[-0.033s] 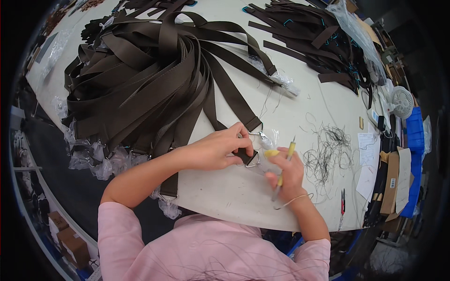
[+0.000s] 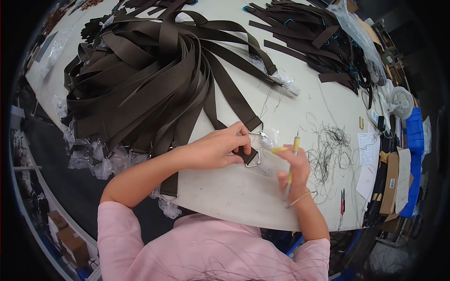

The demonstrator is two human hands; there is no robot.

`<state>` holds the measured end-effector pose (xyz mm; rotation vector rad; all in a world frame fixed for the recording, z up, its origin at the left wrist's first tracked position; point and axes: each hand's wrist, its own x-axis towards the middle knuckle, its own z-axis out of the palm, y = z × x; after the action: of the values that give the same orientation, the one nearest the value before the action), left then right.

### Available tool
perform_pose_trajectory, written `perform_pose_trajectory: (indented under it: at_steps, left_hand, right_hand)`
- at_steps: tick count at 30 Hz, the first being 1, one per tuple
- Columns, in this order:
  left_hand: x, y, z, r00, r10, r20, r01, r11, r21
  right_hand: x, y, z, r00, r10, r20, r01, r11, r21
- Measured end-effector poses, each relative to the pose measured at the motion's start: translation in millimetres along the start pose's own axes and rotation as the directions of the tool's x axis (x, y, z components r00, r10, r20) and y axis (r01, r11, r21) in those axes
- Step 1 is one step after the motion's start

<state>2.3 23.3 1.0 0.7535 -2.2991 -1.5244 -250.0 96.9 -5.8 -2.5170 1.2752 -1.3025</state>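
My left hand (image 2: 219,146) pinches the end of a dark brown webbing strap (image 2: 246,156) against the white table. A silver metal ring (image 2: 254,160) sits at that end, with clear plastic film beside it. To the right, apart from the strap, my right hand (image 2: 296,172) is closed round a slim yellow pen-like tool (image 2: 290,174) with a thin pointed tip facing away from me. Yellow covering (image 2: 279,149) shows on a right fingertip. Just beyond my left fingers lies another strap end (image 2: 253,123) with a metal clasp partly wrapped in plastic.
A big heap of brown straps (image 2: 140,84) fills the left side. More straps (image 2: 314,42) with turquoise pieces lie at the far right. Loose dark threads (image 2: 328,152) are scattered right of my hand, near red-handled snips (image 2: 342,203). A white fan (image 2: 402,102) stands at the right edge.
My right hand has shifted a little to the right with the yellow tool, away from the metal ring. My left hand stays on the strap.
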Motion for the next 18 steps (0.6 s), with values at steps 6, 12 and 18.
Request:
perform_pose_trajectory:
  at_steps: [6,12,18]
  left_hand:
    - [5.3,-5.2,2.3,0.997,-0.036,-0.071,0.032,0.997,-0.065]
    - [2.3,-2.3,2.1,0.996,-0.024,-0.088,0.024,1.0,-0.003]
    - [1.5,-2.1,7.2,0.993,0.055,-0.101,-0.047,0.996,0.082]
  right_hand:
    - [8.5,-1.7,-6.1,0.843,0.511,0.168,-0.511,0.665,0.545]
    - [13.5,-9.9,26.8,0.546,0.731,0.409,-0.757,0.221,0.615]
    - [6.6,-13.2,33.2,0.59,0.73,0.345,-0.75,0.336,0.57]
